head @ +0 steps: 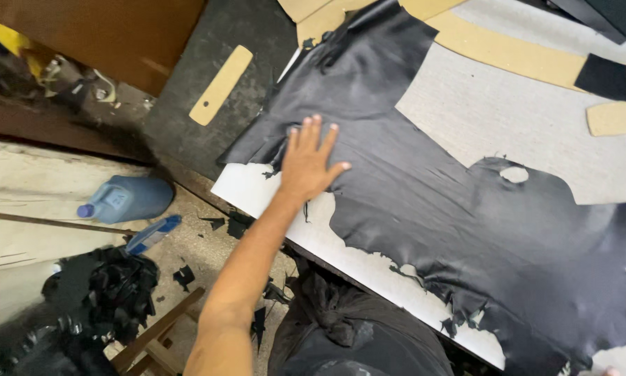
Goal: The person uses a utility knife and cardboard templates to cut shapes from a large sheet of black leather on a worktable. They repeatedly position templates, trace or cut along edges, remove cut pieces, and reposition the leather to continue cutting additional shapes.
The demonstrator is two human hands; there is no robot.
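- Your black leather hide (pixel 424 202) sprawls across the table (pixel 508 118) from top centre to the lower right of the frame, its ragged cut edges hanging over the white near edge.
- Cardboard patterns (pixel 508 56) lie along the top right, and a narrow one (pixel 221 85) sits upper left on the dark board.
- A blue jug (pixel 128 198) lies on the floor at left, above a heap of black offcuts (pixel 107 289).
- Your left hand (pixel 309 163) lies flat at centre, fingers spread wide, pressing the hide and gripping nothing.
- Your right hand is out of view.
- You look to be smoothing the hide; next, keep it flat and wrinkle-free.
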